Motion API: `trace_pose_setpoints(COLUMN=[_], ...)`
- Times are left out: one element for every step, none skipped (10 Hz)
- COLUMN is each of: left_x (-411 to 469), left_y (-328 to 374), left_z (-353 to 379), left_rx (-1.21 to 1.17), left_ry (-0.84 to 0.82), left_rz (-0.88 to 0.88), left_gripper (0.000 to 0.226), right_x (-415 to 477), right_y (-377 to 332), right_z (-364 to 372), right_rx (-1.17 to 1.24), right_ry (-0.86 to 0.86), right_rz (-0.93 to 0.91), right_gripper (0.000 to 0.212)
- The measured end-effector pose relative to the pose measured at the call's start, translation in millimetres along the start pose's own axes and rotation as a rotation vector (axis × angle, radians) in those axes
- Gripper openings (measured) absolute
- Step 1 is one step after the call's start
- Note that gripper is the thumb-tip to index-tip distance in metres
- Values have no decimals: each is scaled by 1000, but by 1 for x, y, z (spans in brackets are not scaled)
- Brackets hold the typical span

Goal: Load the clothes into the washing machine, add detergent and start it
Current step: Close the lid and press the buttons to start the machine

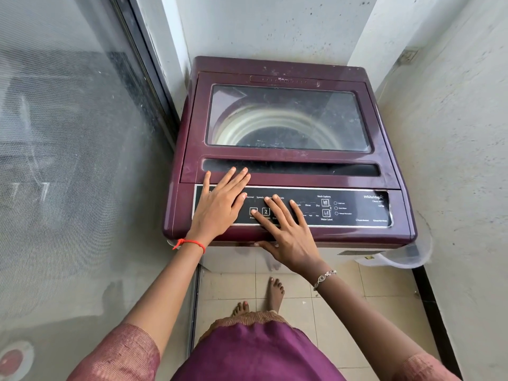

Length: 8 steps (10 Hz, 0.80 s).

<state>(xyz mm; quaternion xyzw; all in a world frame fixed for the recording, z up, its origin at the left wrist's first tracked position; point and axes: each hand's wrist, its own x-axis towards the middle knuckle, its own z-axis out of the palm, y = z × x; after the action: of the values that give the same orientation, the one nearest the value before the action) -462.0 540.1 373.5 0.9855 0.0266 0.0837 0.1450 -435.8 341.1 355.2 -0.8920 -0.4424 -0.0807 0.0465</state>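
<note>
Left hand [220,207] and right hand [286,232] lie flat, fingers straight, holding nothing, on the panel [351,209] at the near edge of the washer [189,149]; lid [288,166] closed.

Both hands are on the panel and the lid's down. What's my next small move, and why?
Probably press down with the right hand, whose index fingertip lies at the Power button. The lid is shut, and the left hand rests flat at the left end of the control panel. Whether clothes are in the drum I cannot tell.
</note>
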Motion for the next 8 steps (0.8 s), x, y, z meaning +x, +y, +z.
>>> trace_pose_setpoints(left_x=[0, 0, 0, -1, 0, 0, 0, 0], left_y=[0, 1, 2, 3, 2, 3, 3, 3], left_z=[0, 0, -1, -1, -1, -1, -2, -3], left_rx=[-1, 4, 3, 3, 20, 24, 29, 56], left_ry=[5, 7, 3, 4, -1, -5, -14, -40], left_rz=[-1, -1, -4, -5, -7, -11, -14, -14], left_gripper=[51, 51, 53, 54, 54, 54, 54, 54], right_x=[0, 0, 0, 0, 0, -1, -6, -19], right_y=[0, 1, 1, 0, 1, 5, 14, 33], right_z=[0, 0, 0, 0, -3, -8, -15, -18], right_rx=[-6, 0, 4, 21, 66, 168, 344, 338], right_ry=[15, 22, 14, 16, 4, 7, 72, 174], right_rz=[-7, -9, -9, -5, -12, -37, 36, 191], right_gripper=[64, 67, 68, 69, 68, 64, 60, 58])
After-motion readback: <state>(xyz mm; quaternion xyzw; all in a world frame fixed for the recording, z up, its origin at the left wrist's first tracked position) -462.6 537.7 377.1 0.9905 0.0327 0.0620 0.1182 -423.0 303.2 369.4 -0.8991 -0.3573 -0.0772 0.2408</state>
